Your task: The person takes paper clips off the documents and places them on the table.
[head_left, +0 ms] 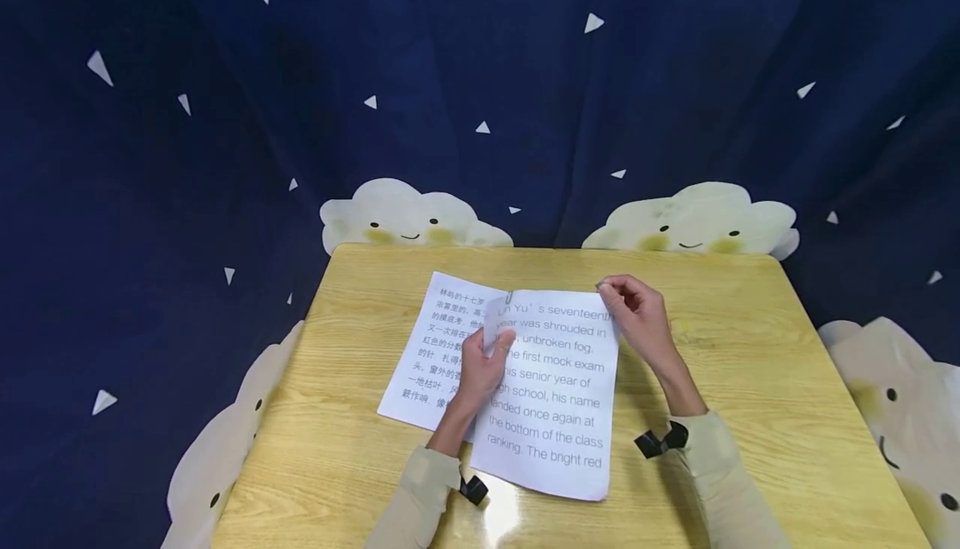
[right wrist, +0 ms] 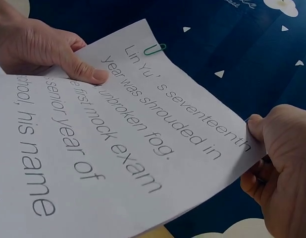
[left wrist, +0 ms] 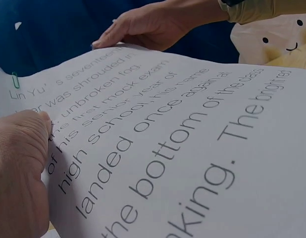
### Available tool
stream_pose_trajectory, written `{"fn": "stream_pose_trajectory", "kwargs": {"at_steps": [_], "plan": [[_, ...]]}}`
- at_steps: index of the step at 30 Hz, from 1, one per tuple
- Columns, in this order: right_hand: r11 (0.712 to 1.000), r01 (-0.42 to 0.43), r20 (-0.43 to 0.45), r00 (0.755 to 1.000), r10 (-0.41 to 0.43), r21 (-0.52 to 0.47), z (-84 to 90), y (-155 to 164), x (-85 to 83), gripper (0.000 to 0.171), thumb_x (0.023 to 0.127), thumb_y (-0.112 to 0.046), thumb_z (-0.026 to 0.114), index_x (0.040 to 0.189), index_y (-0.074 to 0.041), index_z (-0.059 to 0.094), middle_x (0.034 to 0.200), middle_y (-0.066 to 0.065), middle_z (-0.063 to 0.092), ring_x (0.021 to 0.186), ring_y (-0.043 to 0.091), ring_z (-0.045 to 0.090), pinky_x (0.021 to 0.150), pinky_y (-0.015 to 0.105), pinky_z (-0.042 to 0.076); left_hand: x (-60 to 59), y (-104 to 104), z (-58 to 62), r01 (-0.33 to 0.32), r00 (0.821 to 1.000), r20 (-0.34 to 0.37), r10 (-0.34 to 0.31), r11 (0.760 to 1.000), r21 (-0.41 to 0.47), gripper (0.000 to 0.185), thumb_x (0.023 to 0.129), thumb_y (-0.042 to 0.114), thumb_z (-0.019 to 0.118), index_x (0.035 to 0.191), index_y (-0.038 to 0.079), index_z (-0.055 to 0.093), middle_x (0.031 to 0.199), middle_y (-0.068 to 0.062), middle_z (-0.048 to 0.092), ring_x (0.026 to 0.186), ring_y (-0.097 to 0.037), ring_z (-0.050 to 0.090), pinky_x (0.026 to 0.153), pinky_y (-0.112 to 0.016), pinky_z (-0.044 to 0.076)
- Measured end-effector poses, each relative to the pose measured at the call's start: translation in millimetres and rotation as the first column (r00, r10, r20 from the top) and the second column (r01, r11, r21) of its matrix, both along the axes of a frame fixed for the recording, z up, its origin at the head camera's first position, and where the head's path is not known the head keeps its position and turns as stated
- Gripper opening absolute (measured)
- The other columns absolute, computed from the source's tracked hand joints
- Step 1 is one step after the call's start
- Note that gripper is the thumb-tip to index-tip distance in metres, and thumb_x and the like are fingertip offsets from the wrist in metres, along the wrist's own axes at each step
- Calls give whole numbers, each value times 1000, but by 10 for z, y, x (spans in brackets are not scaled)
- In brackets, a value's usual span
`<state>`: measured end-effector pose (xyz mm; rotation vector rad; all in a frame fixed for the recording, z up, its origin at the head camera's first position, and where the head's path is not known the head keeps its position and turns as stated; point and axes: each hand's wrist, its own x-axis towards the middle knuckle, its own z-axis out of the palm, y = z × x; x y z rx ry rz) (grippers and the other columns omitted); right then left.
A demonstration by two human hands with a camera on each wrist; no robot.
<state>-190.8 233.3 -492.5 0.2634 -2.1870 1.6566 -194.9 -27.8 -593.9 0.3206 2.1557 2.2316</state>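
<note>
A dark blue curtain [head_left: 480, 57] with white triangles and smiling clouds hangs behind the wooden table [head_left: 765, 382]. The English sheet [head_left: 551, 399] is held over the middle of the table, its printed face up. Its long axis runs away from the person, leaning slightly right at the far end; its top points to the far edge of the table, so the lines read upright for the person. In the left wrist view it bows rather than lying flat. The Chinese sheet [head_left: 423, 349] lies on the table to the left, partly covered by the English sheet; its top also points away, its long axis leaning more to the right. Beige sleeves [head_left: 723, 466] reach in from the near side. The left hand [head_left: 480, 366] grips the English sheet's left edge, thumb on the print. The right hand [head_left: 641, 316] pinches its top right corner between thumb and fingers. A green clip [right wrist: 154, 49] sits on its top edge, near the left corner.
</note>
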Motion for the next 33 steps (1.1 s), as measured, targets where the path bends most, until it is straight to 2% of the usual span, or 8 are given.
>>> {"fn": "stream_pose_trajectory", "kwargs": {"at_steps": [3,10,15,17,24,27,30,33], "plan": [[1000,-9,-1,1000,9,-13,69,-23,49,12,101,7,62,106,16,68,95,28,65,71,12,54,61,15,44,3,-4,-8,-6,1000,7,6,1000,5,38,103,43,65,129,15,69,87,-9,75,61,-26,71,51,-39,61],[998,11,-25,1000,-13,-68,-275,173,-47,10,102,5,61,107,12,68,95,26,66,74,14,58,64,14,48,8,-36,-33,-23,999,30,23,1000,19,42,101,45,68,127,11,69,88,-11,75,61,-25,72,51,-38,61],[993,17,-36,999,-21,-117,-363,313,-27,18,105,-1,59,113,16,63,93,29,65,74,21,63,67,16,55,3,-48,-54,-26,999,22,25,1000,16,40,102,44,67,127,13,70,87,-11,75,61,-25,72,51,-38,61],[992,26,-30,999,-30,-127,-384,370,-22,21,105,-2,59,114,17,63,95,31,65,74,20,65,69,17,57,1,-51,-62,-31,999,16,31,999,8,39,102,44,67,128,15,70,86,-10,75,61,-24,71,51,-37,61],[989,118,40,993,-115,-85,-436,546,29,20,104,1,60,116,16,65,97,28,66,74,14,67,67,15,58,0,-58,-82,-32,999,15,32,999,7,39,103,44,66,129,15,69,88,-10,75,62,-25,72,52,-37,61],[990,127,86,989,-121,-65,-393,564,95,20,103,3,61,116,18,64,98,32,66,74,9,68,67,16,58,6,-55,-85,-37,999,20,37,999,6,38,102,44,66,128,16,69,87,-9,75,62,-25,72,52,-37,61],[991,119,89,990,-113,-64,-391,601,143,19,101,8,62,115,21,63,95,30,67,74,5,69,67,14,57,10,-53,-89,-41,999,25,41,999,1,39,102,46,66,127,16,70,87,-9,75,62,-26,73,52,-38,61],[991,127,89,988,-123,-42,-441,655,175,18,99,11,62,113,22,63,96,36,66,74,4,69,67,12,57,13,-52,-93,-42,999,25,42,999,-2,40,102,46,67,128,16,69,87,-8,75,63,-26,73,52,-38,61]]}}
